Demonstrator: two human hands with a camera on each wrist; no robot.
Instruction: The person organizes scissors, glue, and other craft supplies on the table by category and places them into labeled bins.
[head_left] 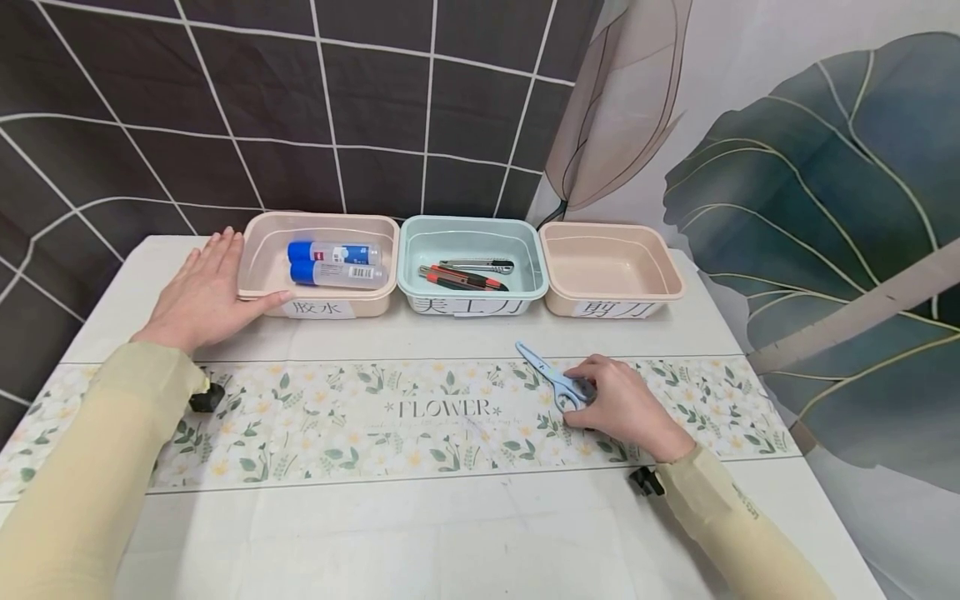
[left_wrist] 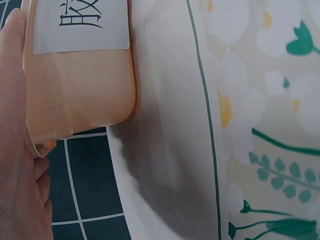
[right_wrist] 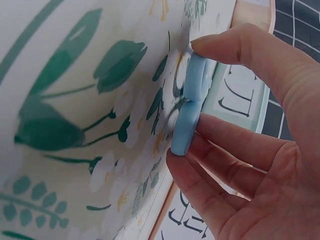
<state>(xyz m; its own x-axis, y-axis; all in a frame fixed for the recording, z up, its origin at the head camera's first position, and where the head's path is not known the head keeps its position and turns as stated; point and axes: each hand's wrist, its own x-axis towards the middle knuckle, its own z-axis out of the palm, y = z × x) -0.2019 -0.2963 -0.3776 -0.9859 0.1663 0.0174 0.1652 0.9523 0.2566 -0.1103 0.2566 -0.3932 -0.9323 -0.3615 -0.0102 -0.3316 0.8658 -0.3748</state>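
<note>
My right hand (head_left: 626,407) pinches a pair of light blue scissors (head_left: 553,377) by the handles, thumb on one side and fingers on the other. The blades point to the far left, close over the flowered strip of the table. In the right wrist view the blue handles (right_wrist: 186,127) sit between thumb and fingertips. My left hand (head_left: 198,292) rests with straight fingers along the left end of a pink bin (head_left: 262,250), thumb at its front rim. Two blue-capped glue bottles (head_left: 337,265) lie in that bin. The left wrist view shows the bin's labelled front (left_wrist: 85,85).
Right of the pink bin stands a light blue bin (head_left: 412,250) holding a red-and-black utility knife (head_left: 465,278) and a black one (head_left: 480,266). Beside it is a second pink bin (head_left: 660,267), nothing visible inside. All stand along the back of the white table (head_left: 375,542), before a dark grid curtain (head_left: 375,100).
</note>
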